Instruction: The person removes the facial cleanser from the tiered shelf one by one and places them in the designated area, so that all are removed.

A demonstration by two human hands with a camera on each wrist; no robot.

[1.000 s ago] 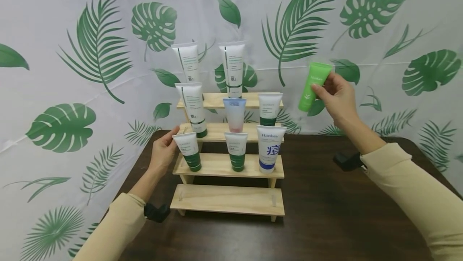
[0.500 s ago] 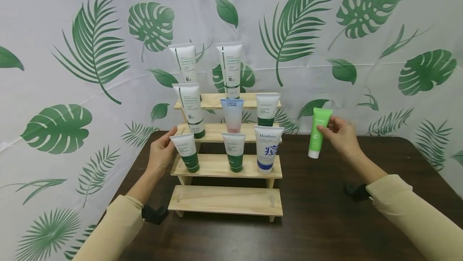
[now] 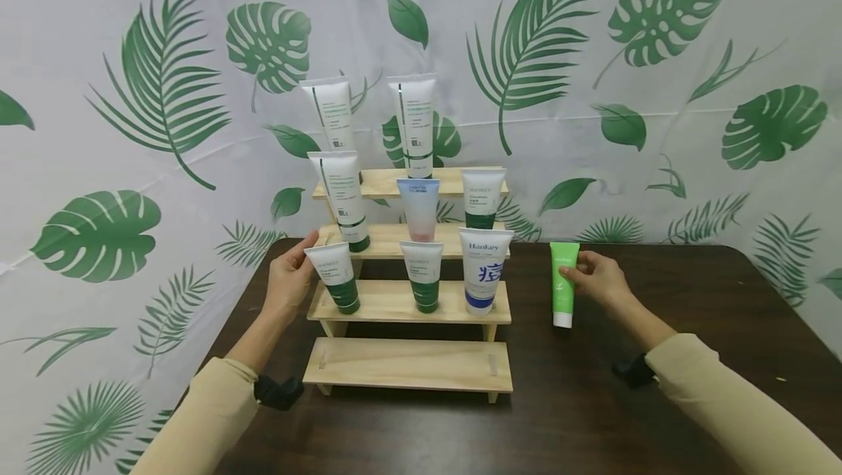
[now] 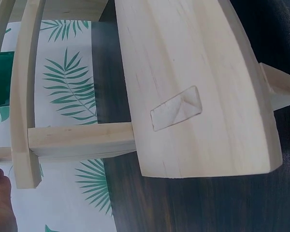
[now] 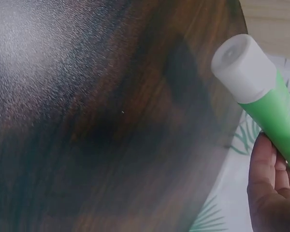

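Observation:
My right hand [image 3: 601, 281] pinches a green squeeze tube [image 3: 563, 285] with a white cap, held cap down to the right of a tiered wooden display stand [image 3: 408, 362]. In the right wrist view, the tube's white cap [image 5: 246, 67] shows over the dark table, with the fingers behind the green body. My left hand [image 3: 289, 278] touches the stand's left side near the middle shelves, its fingers fairly straight. Only a bit of that hand shows at the lower left of the left wrist view. Beside it, a white-and-green tube [image 3: 334, 278] leans on the second shelf from the bottom.
Two tall white tubes [image 3: 413, 124] stand on the top shelf. Below are another tall white tube [image 3: 342, 197], a blue-pink tube [image 3: 419, 208], small white-and-green tubes and a white tube with blue print [image 3: 483, 270]. The dark table [image 3: 625, 416] meets a leaf-patterned cloth [image 3: 559, 7].
My right hand has lowered the green tube from beside the top shelf toward the table and turned it nearly upright, cap down. The left hand stays at the stand's side.

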